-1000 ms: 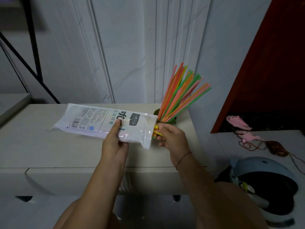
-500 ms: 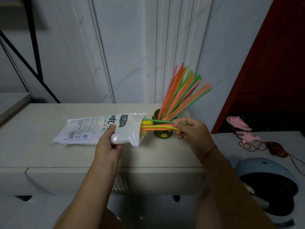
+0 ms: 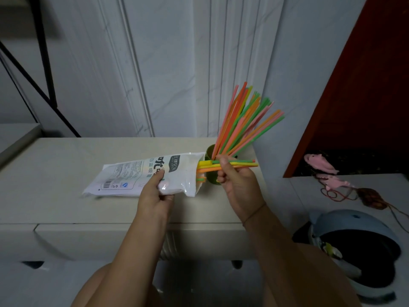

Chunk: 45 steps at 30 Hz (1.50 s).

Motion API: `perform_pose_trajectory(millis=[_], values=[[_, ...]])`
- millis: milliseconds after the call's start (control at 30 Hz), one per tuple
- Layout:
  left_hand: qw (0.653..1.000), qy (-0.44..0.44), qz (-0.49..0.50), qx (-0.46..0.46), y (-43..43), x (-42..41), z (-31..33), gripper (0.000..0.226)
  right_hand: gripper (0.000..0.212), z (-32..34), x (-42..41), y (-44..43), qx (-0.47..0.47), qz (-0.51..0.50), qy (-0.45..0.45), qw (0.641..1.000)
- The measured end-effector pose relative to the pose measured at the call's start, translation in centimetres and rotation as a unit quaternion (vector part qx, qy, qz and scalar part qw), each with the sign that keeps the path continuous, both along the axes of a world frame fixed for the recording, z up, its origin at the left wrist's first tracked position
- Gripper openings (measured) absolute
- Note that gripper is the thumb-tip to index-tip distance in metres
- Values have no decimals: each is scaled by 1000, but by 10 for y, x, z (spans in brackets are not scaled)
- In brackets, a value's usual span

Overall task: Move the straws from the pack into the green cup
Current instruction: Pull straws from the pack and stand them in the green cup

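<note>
Over a pale cabinet top (image 3: pixel 66 165), left hand (image 3: pixel 155 196) pinching the white plastic pack (image 3: pixel 137 176) near its open end, right hand (image 3: pixel 236 185) closed around a few straws (image 3: pixel 241 163) half drawn out, green cup (image 3: pixel 210 151) just behind, already full of fanned straws (image 3: pixel 245 122).

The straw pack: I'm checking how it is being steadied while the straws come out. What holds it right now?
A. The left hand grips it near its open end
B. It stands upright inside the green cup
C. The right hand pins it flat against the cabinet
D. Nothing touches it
A: the left hand grips the straw pack near its open end, while the right hand pinches the straws sticking out of it.
</note>
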State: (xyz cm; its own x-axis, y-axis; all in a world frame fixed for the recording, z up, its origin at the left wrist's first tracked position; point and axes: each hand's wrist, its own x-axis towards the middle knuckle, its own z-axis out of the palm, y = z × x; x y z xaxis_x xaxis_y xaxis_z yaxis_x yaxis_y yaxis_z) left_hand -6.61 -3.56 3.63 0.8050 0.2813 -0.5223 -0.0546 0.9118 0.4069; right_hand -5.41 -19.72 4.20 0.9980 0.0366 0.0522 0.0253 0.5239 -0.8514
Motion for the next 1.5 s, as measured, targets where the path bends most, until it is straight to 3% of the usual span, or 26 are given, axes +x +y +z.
perform_pose_trajectory(millis=[233, 433, 633, 1067, 1300, 1500], values=[[1000, 10, 19, 2, 19, -1, 3, 32, 17, 16, 11, -33, -73, -79, -44, 993], [1000, 3, 18, -9, 5, -2, 5, 48, 11, 13, 7, -19, -92, -24, -42, 995], [1000, 1, 12, -13, -2, -2, 6, 48, 15, 3, 0, -2, -82, 29, -45, 995], [1000, 10, 17, 2, 21, 3, 4, 20, 16, 32, 18, -48, -117, -127, -66, 983], [999, 16, 24, 17, 26, 2, 5, 16, 17, 41, 36, -86, -187, -249, -74, 947], [1000, 14, 17, 11, 20, 0, 7, 18, 23, 48, 45, -90, -224, -296, -91, 924]])
